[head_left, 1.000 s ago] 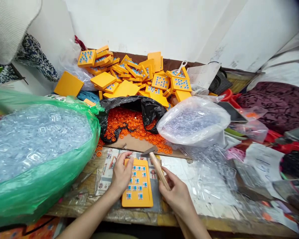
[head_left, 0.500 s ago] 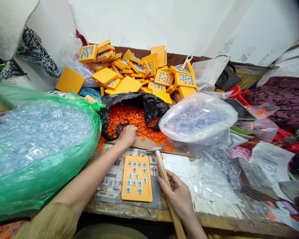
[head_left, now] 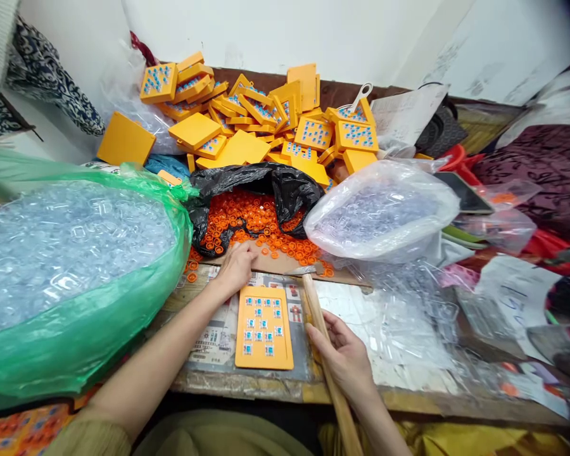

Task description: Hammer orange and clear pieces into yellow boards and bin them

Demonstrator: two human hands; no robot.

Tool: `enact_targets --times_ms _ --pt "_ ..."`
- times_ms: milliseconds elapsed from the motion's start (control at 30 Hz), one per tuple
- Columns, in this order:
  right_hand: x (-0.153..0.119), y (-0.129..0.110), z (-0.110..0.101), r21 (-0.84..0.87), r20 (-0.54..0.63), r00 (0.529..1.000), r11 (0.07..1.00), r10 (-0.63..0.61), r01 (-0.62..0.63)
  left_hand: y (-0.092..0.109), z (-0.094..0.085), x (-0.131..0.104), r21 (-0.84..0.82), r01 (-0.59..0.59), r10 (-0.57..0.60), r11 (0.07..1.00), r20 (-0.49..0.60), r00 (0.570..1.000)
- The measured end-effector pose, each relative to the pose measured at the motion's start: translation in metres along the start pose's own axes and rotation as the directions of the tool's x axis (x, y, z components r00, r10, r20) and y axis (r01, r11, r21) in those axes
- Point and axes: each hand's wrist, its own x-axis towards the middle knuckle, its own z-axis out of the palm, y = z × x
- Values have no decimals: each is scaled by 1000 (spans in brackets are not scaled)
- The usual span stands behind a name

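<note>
My right hand [head_left: 346, 354] is wrapped around the wooden handle of a hammer [head_left: 327, 361], its metal head lying over the cardboard edge at the far end. Fingers curled, my left hand [head_left: 237, 269] hovers by the near edge of the spilled orange rings [head_left: 285, 246]; whatever its fingertips hold is hidden. Between both hands lies a flat yellow-orange plastic panel [head_left: 265, 329], dotted with small clear squares with blue centres. Behind my left hand, a black plastic bag [head_left: 247, 174] gapes open, full of the same orange rings.
Left of the panel bulges a green bag [head_left: 99, 310] of clear plastic pieces. A white bag [head_left: 389, 247] of similar pieces stands to the right. Many yellow panels [head_left: 242, 149] are heaped against the wall. Clear plastic bags [head_left: 403, 316] and a marked paper [head_left: 513, 294] lie at right.
My left hand has drawn back from the orange rings toward the panel, its fingers more curled. The hammer stays in my right hand. The whole view has shifted slightly.
</note>
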Motion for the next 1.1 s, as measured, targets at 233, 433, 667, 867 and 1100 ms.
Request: enact_targets --times_ms 233,433,667,867,1100 --pt "-27 -3 0 -113 -1 1000 994 0 0 -5 -4 -9 -56 -21 19 998 -30 999" --pt "-37 5 -5 -345 -27 986 927 -162 143 -7 -5 -6 -40 -46 46 998 -7 999" --pt "-50 5 -7 -634 118 870 638 -479 437 17 -27 -47 -161 -105 106 981 0 994" --pt "-44 -8 13 -592 250 779 546 -575 593 21 -26 -83 -276 -78 91 958 33 995" --pt "-41 -18 23 -566 382 764 523 -519 638 21 -18 -89 -288 -75 66 955 -42 997"
